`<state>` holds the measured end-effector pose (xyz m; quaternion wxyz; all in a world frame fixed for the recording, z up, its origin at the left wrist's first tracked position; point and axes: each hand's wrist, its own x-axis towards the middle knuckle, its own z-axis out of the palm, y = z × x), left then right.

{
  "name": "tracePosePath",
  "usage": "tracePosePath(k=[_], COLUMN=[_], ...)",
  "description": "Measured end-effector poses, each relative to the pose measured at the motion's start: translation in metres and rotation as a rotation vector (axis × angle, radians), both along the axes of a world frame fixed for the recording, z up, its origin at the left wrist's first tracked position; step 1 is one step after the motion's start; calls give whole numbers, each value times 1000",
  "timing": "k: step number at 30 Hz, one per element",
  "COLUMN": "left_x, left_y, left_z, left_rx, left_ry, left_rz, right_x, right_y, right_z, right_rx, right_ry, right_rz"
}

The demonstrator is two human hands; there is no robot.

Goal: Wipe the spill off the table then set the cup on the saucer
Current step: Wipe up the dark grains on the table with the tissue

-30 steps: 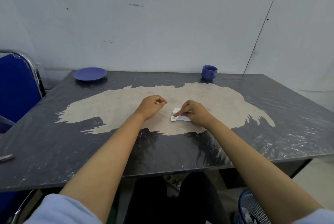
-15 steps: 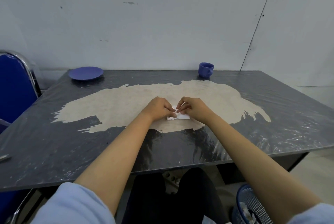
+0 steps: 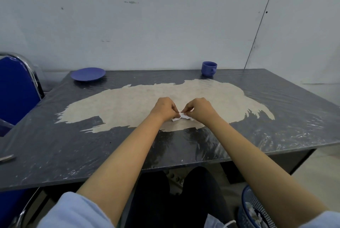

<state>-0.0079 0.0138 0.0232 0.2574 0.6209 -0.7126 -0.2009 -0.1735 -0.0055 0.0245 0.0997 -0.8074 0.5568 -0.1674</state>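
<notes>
Left hand (image 3: pixel 164 108): centre of frame, fingers curled in, tips pinching the left end of the tissue.
Right hand (image 3: pixel 199 108): just beside the left, fingers bent, tips pinching the right end of the tissue.
Tissue (image 3: pixel 181 117): small, white, crumpled, stretched between both hands, low over the pale patch.
Spill (image 3: pixel 128 104): not clearly told apart; only a wide beige patch across mid-frame.
Saucer (image 3: pixel 88 74): blue, upper left of tabletop, bare.
Cup (image 3: pixel 209 68): blue, upright, upper right of centre, well apart from saucer.
Writing: none readable.
Table (image 3: pixel 55 147): dark, glossy, covered in wrinkled clear film.
Room: scuffed white wall behind; blue chair (image 3: pixel 14 90) at left edge; blue mesh bin (image 3: pixel 253 209) at lower right.
</notes>
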Motion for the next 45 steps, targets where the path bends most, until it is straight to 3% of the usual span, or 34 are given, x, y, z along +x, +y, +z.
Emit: tracePosePath(k=[4,8,12,18,27,39,43,45], left_x=[-9,-11,2,20,16,18,19,19], left_y=[2,4,1,2,8,7,8,9], left_z=[9,21,16,-4,-41,-47,-46,-45], left_rx=[123,308,325,7,-160,-205,-190,-189], left_ry=[22,276,271,410,327,251,288,305], left_rz=[43,120,122,259,304,273,273,275], right_x=[3,4,7,17,16,-8,-18,-24], right_y=[12,14,14,21,23,24,18,17], right_z=[3,3,4,-1,-6,-11,4,6], right_rx=[17,101,94,-5,-3,24,46,97], right_ry=[5,-38,-24,28,-5,-187,-366,-316], right_rz=[-19,-47,-56,-123,-92,-87,-192,-202])
